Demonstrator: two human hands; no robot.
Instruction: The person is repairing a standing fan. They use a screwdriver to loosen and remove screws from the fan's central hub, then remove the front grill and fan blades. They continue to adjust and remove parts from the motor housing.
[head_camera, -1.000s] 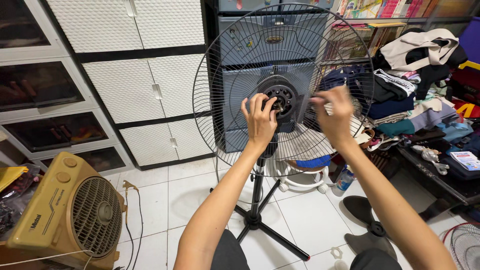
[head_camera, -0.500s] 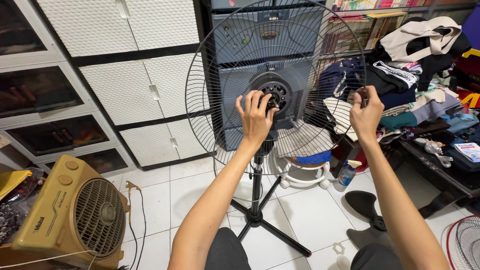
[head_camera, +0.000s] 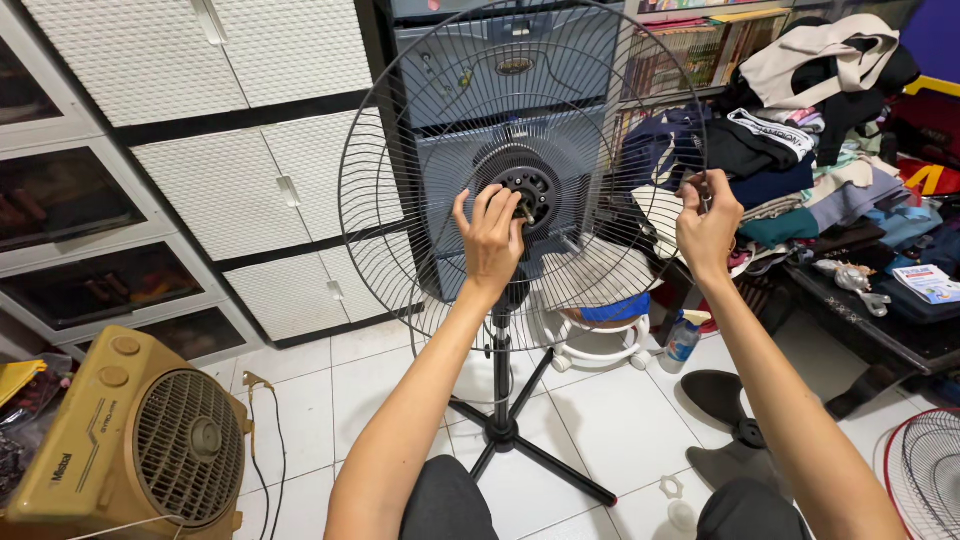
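Hands work on a black pedestal fan in the head view, the only view there is. Its rear wire guard (head_camera: 400, 200) stands upright on a black stand (head_camera: 502, 400) with three legs spread on the white tiled floor (head_camera: 610, 420), right in front of the seated person. No blade sits on the motor, so the hub (head_camera: 528, 193) is bare at the guard's centre.

Left hand (head_camera: 490, 235) rests on that hub, fingers (head_camera: 480, 205) curled narrowly around the round black collar at its lower left, seemingly gripping it to hold or turn it; the small shaft pokes out just beside the fingertips. Right hand (head_camera: 708, 222) is up at the guard's right rim, fingers pinched together on the wire edge, which looks like a way of steadying the guard while the other hand works at the centre. Whether anything small sits in that pinch cannot be told.

Lower right on the floor lie a dark fan blade (head_camera: 722, 400), a white plastic nut (head_camera: 672, 487) and part of another wire guard (head_camera: 925, 470), set within easy reach. A tan box fan (head_camera: 130, 450) stands at lower left, white cabinets (head_camera: 220, 130) behind, folded clothes (head_camera: 800, 150) piled at right.
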